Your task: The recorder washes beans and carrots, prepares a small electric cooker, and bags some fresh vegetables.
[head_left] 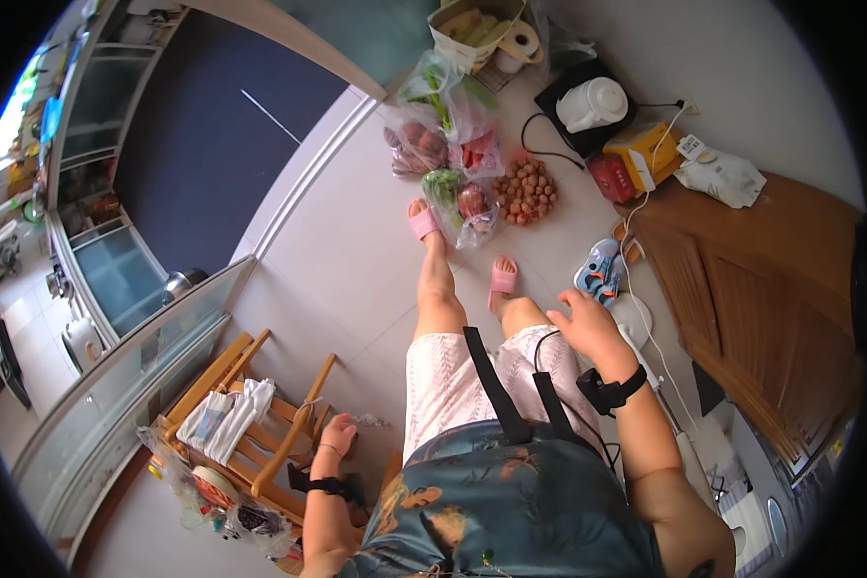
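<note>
My right hand point(591, 325) hangs over my right thigh with its fingers apart and nothing in it. My left hand point(338, 433) is low beside a wooden folding chair point(285, 451); its fingers look curled and their inner side is hidden. On the floor ahead of my pink slippers point(423, 222) lie clear plastic bags of produce. One bag holds leafy greens point(442, 186) and a dark red vegetable point(475, 202). Behind it are a bag of reddish-brown roots point(417, 144) and a bag with red peppers point(479, 153). Round brown produce point(526, 191) lies beside them in netting.
A white electric kettle point(592, 105) with a black cord stands at the back right. Boxes point(646, 155) and a white pouch point(722, 173) sit on a brown wooden cabinet point(737, 289). Blue sandals point(598, 271) lie before it. A sliding-door track point(311, 166) crosses the floor leftward.
</note>
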Available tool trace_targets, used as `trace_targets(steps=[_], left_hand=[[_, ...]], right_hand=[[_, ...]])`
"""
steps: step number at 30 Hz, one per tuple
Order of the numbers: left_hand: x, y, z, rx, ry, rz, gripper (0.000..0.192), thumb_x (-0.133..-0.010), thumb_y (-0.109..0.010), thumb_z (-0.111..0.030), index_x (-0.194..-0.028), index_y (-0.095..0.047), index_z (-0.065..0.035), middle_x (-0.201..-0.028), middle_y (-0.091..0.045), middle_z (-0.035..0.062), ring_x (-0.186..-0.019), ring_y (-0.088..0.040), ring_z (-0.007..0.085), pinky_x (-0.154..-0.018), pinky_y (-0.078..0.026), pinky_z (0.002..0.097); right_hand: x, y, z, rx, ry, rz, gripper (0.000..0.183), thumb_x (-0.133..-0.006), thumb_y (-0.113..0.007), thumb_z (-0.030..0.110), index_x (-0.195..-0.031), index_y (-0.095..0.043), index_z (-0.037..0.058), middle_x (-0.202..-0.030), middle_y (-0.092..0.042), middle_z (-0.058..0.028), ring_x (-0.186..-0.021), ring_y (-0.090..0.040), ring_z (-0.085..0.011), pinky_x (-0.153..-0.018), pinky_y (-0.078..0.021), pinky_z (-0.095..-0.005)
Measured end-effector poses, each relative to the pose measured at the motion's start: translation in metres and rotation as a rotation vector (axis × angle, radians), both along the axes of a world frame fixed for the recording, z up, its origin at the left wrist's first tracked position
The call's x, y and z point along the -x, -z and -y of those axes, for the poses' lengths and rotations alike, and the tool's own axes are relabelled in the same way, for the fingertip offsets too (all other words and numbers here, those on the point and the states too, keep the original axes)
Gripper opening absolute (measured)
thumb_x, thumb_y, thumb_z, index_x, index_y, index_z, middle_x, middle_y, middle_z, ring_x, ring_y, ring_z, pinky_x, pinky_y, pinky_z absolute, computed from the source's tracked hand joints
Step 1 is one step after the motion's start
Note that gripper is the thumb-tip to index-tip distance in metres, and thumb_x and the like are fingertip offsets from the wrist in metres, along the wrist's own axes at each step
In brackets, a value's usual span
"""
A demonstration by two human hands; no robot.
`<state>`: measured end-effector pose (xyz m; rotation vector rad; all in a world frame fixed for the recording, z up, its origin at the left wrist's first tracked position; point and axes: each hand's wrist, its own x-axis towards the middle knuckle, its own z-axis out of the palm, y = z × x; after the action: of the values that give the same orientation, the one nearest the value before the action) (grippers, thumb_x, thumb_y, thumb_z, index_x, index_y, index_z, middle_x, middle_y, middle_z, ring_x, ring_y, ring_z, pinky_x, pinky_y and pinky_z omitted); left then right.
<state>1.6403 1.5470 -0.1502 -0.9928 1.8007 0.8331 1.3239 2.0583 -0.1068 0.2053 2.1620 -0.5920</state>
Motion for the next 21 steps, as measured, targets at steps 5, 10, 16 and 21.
trace_targets(steps=[5, 10, 16, 21], left_hand=[[-0.081, -0.033, -0.038, 0.024, -0.239, 0.039, 0.041, -0.077, -0.063, -0.012, -0.116, -0.055, -0.0032, -0.085, -0.065, 0.0074, -0.078, -0.061, 0.0153, -0.071, -0.049, 0.0286], [-0.115, -0.055, -0.036, 0.033, -0.413, -0.046, 0.045, -0.076, -0.064, -0.012, -0.118, -0.053, -0.0006, -0.088, -0.064, 0.0070, -0.076, -0.060, 0.0143, -0.068, -0.049, 0.0274], [-0.109, -0.052, 0.000, -0.004, -0.408, -0.162, 0.047, -0.079, -0.063, -0.012, -0.123, -0.049, -0.0022, -0.088, -0.063, 0.0070, -0.073, -0.060, 0.0146, -0.057, -0.047, 0.0273], [-0.104, -0.030, 0.063, -0.096, -0.644, -0.226, 0.045, -0.082, -0.061, -0.012, -0.125, -0.047, -0.0086, -0.094, -0.061, 0.0048, -0.072, -0.062, 0.0151, -0.051, -0.043, 0.0268]], right_hand=[[-0.015, -0.046, -0.015, -0.012, -0.101, -0.186, 0.040, -0.080, -0.062, 0.032, -0.103, -0.056, 0.0004, -0.102, -0.059, -0.0207, -0.096, -0.057, -0.0360, -0.083, -0.0460, -0.0415], [-0.019, -0.078, -0.015, -0.022, -0.138, -0.241, 0.039, -0.080, -0.062, 0.032, -0.102, -0.057, 0.0004, -0.100, -0.060, -0.0214, -0.095, -0.057, -0.0364, -0.082, -0.0463, -0.0416], [-0.022, -0.120, 0.014, -0.088, -0.158, -0.299, 0.040, -0.079, -0.063, 0.033, -0.102, -0.056, 0.0008, -0.100, -0.060, -0.0206, -0.095, -0.057, -0.0359, -0.083, -0.0462, -0.0406], [-0.027, -0.139, 0.068, -0.139, -0.148, -0.318, 0.041, -0.080, -0.063, 0.033, -0.103, -0.056, 0.0005, -0.101, -0.061, -0.0203, -0.096, -0.057, -0.0355, -0.083, -0.0458, -0.0405]])
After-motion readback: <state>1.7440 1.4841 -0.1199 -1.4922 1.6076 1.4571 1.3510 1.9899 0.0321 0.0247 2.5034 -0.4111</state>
